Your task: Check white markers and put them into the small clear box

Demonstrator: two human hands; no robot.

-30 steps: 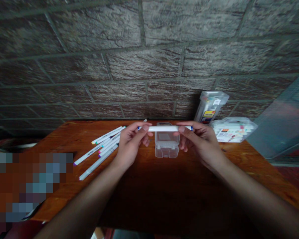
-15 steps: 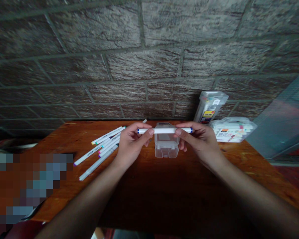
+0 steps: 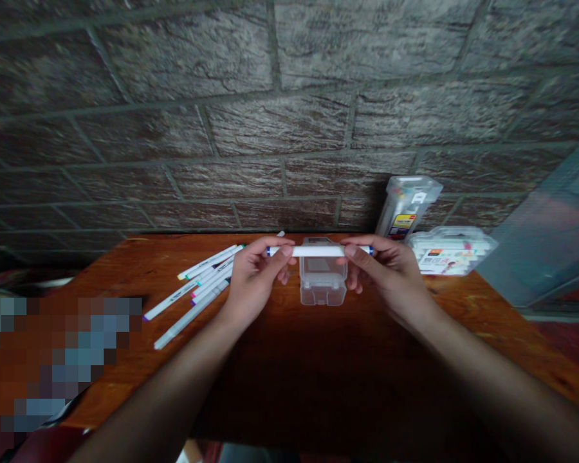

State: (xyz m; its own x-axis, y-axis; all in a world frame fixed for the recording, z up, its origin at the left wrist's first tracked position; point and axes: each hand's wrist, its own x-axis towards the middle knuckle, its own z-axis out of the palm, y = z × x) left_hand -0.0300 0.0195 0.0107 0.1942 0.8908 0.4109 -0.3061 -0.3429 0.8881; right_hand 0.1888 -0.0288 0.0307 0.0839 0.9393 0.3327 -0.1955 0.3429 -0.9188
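Note:
A white marker point(image 3: 318, 251) with blue ends is held level between both hands, above a small clear plastic box point(image 3: 322, 287) on the wooden table point(image 3: 289, 360). My left hand point(image 3: 253, 280) pinches the marker's left end with thumb and fingers. My right hand point(image 3: 388, 273) pinches its right end the same way. The box stands open and looks empty.
Several white markers point(image 3: 195, 289) with coloured tips lie loose on the table to the left. At the back right stand an upright clear marker case point(image 3: 408, 207) and a lying clear case point(image 3: 451, 251). A brick wall backs the table. A bluish panel point(image 3: 554, 238) rises at right.
The marker and both hands have shifted only slightly up and down above the box; the grip is unchanged.

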